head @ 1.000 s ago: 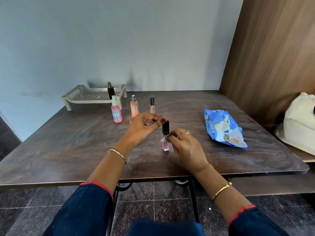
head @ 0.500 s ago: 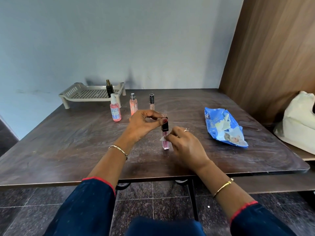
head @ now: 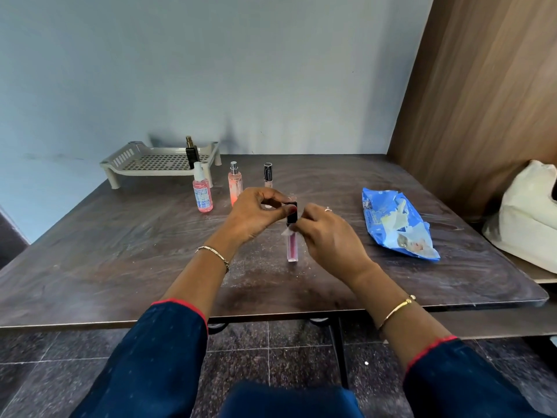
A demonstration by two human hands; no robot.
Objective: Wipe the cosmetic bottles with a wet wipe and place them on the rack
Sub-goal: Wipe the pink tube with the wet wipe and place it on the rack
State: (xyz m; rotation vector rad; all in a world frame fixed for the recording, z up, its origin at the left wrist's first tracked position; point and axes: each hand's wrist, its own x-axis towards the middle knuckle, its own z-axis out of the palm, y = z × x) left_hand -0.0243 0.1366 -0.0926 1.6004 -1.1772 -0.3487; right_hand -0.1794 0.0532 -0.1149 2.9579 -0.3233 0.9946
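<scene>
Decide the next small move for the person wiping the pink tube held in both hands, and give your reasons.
Probably slide the wet wipe down the pink tube. The right hand pinches the wipe just under the black cap, which the left hand pinches at the top. The upright pink body below the wipe shows bare, so it likely awaits wiping.

My right hand [head: 328, 236] hides most of the white wet wipe [head: 286, 232] against the pink gloss tube [head: 292, 248], and the cream cloth bag [head: 527, 215] at three o'clock is cropped.

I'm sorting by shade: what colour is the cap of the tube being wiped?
Black cap on a tube with a pink body, clearest in the head view.
</scene>
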